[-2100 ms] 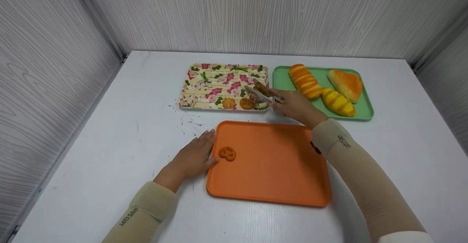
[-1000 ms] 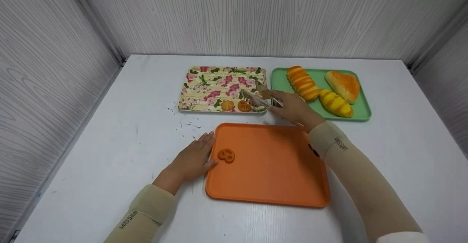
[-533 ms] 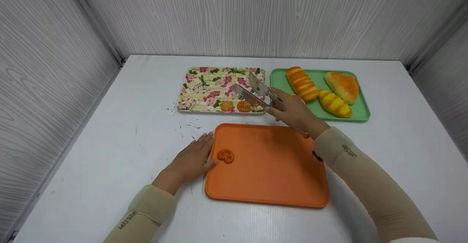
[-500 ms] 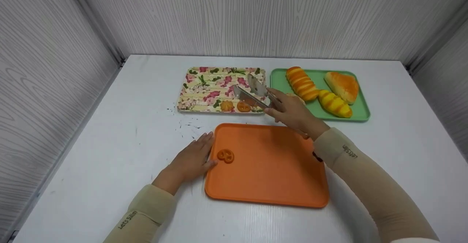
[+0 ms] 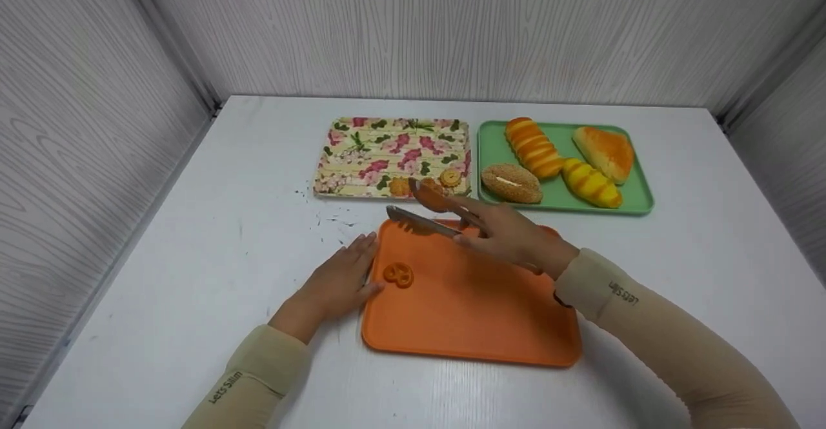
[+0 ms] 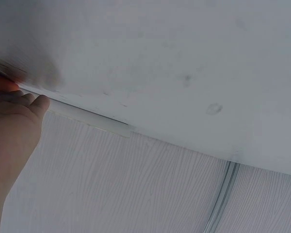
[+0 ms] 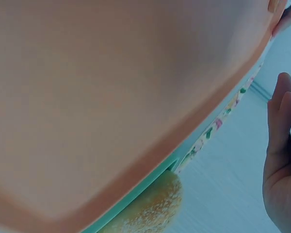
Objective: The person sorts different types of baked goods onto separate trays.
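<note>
In the head view my right hand (image 5: 510, 235) grips metal tongs (image 5: 419, 222) over the top edge of the orange tray (image 5: 477, 313). The arms of the tongs stand spread, with nothing between them. My left hand (image 5: 335, 280) lies with straight fingers along the left rim of that tray, its thumb over the edge. Close to the thumb sits a pretzel-shaped cookie (image 5: 399, 275). Behind, on the floral tray (image 5: 368, 151), are a flower-shaped cookie (image 5: 399, 187), a round cookie (image 5: 450, 178) and another cookie partly hidden by the tongs.
A green tray (image 5: 561, 131) at the back right carries a sesame bun (image 5: 512, 182), a striped loaf (image 5: 533, 148), a yellow bread (image 5: 592, 182) and a triangular bread (image 5: 604, 153). Pale wood-grain walls (image 5: 413, 35) enclose the white table (image 5: 193, 235).
My right hand has drawn back with the tongs from the floral tray to the orange tray's top edge. The round cookie and sesame bun now show. My left hand has stayed still.
</note>
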Available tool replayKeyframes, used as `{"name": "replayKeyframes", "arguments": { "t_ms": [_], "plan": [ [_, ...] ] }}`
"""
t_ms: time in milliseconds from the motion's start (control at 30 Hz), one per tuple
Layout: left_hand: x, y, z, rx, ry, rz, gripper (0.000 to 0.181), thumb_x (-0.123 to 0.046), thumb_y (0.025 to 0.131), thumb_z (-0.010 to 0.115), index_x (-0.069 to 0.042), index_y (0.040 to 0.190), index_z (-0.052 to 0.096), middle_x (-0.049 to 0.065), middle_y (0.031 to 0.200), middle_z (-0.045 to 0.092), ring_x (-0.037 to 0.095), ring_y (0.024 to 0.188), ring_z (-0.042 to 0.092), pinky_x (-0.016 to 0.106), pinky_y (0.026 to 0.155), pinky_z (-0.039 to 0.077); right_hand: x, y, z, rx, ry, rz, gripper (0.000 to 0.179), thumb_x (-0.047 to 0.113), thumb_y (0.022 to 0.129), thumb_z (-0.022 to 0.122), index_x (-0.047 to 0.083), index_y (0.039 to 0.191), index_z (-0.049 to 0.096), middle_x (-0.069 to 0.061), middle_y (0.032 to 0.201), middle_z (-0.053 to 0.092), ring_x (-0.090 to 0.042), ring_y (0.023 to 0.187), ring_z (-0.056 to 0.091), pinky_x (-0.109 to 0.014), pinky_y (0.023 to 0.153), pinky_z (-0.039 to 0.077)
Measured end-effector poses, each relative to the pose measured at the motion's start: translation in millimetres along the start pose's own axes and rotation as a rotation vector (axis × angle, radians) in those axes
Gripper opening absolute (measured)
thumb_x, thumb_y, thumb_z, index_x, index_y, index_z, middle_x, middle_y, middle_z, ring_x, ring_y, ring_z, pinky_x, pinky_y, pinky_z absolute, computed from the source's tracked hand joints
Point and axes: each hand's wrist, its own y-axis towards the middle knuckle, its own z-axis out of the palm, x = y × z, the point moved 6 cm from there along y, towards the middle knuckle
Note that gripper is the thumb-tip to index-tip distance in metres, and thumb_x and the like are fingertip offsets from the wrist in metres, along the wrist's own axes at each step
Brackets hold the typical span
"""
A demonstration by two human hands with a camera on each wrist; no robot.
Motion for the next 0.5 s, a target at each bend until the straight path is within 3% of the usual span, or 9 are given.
{"name": "replayKeyframes", "arguments": {
  "t_ms": [200,300,500],
  "plan": [
    [1.3,-0.2,0.6,0.004,-0.005,-0.005,0.079,-0.052,0.096,0.046,-0.009,0.153,0.013,0.005,0.158,0.012,0.02,0.144,0.007,0.041,0.114,0.014,7.8,-8.2,15.4,0.072,-0.013,-0.014,0.071,0.058,0.09,0.053,0.031,0.151,0.028,-0.003,0.129,0.059,-0.011,0.075,0.061,-0.035,0.075,0.051],
    [1.3,-0.3,0.3,0.0,-0.001,0.0,0.079,-0.052,0.096,0.046,-0.008,0.153,0.013,0.006,0.158,0.012,0.02,0.144,0.008,0.041,0.114,0.014,10.4,-11.4,22.8,0.099,0.005,-0.006,0.066,0.05,0.092,0.056,0.035,0.15,0.028,0.003,0.136,0.053,-0.009,0.086,0.061,-0.033,0.079,0.051],
    [-1.2,-0.8,-1.3,-0.01,0.017,0.033,0.078,-0.048,0.097,0.048,-0.005,0.153,0.015,0.009,0.158,0.014,0.022,0.144,0.009,0.042,0.114,0.015,17.5,-19.4,32.9,0.13,-0.029,-0.014,0.064,0.045,0.093,0.057,0.031,0.15,0.031,0.004,0.123,0.061,-0.009,0.081,0.06,-0.031,0.072,0.05]
  ]
}}
